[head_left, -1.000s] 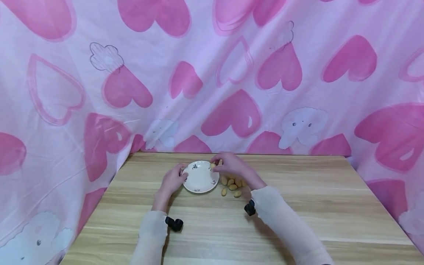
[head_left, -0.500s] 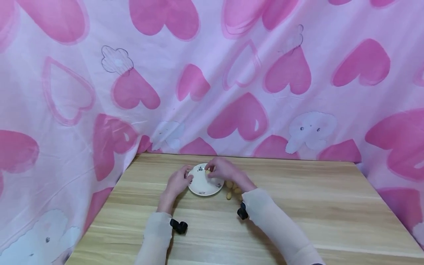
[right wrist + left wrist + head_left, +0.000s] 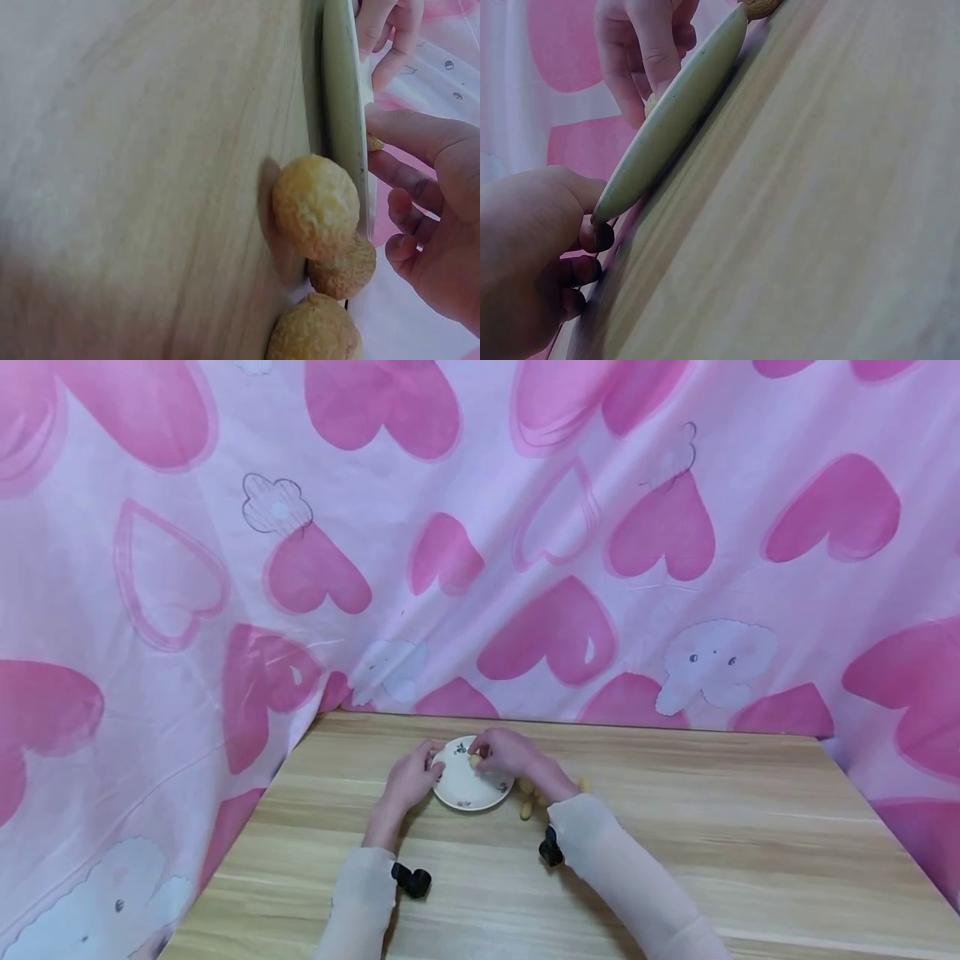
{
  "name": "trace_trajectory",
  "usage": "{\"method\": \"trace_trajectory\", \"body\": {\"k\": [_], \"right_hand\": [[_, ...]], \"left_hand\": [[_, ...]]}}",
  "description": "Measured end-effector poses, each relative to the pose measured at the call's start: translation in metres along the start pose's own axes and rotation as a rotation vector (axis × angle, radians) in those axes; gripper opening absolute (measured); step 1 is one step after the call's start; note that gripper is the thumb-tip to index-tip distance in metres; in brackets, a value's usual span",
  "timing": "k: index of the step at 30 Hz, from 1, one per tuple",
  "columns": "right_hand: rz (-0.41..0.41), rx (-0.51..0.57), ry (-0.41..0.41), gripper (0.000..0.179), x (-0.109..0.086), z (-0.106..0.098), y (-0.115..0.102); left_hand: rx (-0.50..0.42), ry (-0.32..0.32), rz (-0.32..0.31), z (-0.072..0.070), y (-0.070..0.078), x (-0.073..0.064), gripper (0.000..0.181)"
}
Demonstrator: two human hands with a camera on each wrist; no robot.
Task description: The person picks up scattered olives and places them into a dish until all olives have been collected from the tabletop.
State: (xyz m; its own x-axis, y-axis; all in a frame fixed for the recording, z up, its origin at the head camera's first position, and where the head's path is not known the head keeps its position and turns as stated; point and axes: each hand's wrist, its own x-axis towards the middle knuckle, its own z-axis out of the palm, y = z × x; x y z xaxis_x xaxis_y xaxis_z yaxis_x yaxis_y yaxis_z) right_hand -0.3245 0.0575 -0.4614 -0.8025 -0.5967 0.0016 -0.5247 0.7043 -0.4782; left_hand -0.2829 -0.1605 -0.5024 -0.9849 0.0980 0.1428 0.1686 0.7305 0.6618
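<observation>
A white plate [image 3: 467, 791] with small dark sprigs round its edge lies on the table. My left hand [image 3: 411, 778] holds its left rim; in the left wrist view the thumb lies on top and the fingers [image 3: 577, 270] curl under the edge. Over the plate's upper right part, my right hand [image 3: 510, 753] pinches a walnut [image 3: 476, 761] between thumb and fingers. The right wrist view shows just a bit of this walnut [image 3: 374, 142]; whether it touches the plate I cannot tell. Several tan, wrinkled walnuts [image 3: 316, 208] lie by the plate's right side, partly hidden under my right wrist in the head view.
The wooden table [image 3: 697, 843] ends at the back against a pink cloth [image 3: 540, 527] with hearts. A black wrist camera [image 3: 412, 881] sits on the left sleeve, another black camera [image 3: 551, 847] on the right.
My right hand has moved left from the plate's right rim to above its surface, carrying the walnut. The left hand keeps its hold on the rim. The head view has shifted slightly.
</observation>
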Motion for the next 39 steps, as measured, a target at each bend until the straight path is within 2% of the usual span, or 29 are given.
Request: {"method": "trace_trajectory", "body": {"k": [7,12,16,26,39], "right_hand": [[-0.02,-0.013,0.018,0.028,-0.01,-0.008,0.003],[-0.013,-0.02,0.07,0.025,-0.026,-0.022,0.009],[-0.001,0.014,0.055,0.024,-0.04,-0.031,0.013],[0.072,0.027,0.065,0.024,-0.068,-0.041,0.022],[0.073,-0.032,0.097,0.024,-0.093,-0.05,0.028]], "left_hand": [[0.01,0.014,-0.006,0.002,-0.002,0.0,0.034],[0.006,0.018,-0.002,0.003,-0.002,0.0,0.034],[0.022,0.026,-0.007,0.002,-0.003,0.0,0.034],[0.036,0.018,-0.018,0.003,-0.005,0.001,0.033],[0.053,0.018,-0.018,0.005,-0.001,0.002,0.032]]}}
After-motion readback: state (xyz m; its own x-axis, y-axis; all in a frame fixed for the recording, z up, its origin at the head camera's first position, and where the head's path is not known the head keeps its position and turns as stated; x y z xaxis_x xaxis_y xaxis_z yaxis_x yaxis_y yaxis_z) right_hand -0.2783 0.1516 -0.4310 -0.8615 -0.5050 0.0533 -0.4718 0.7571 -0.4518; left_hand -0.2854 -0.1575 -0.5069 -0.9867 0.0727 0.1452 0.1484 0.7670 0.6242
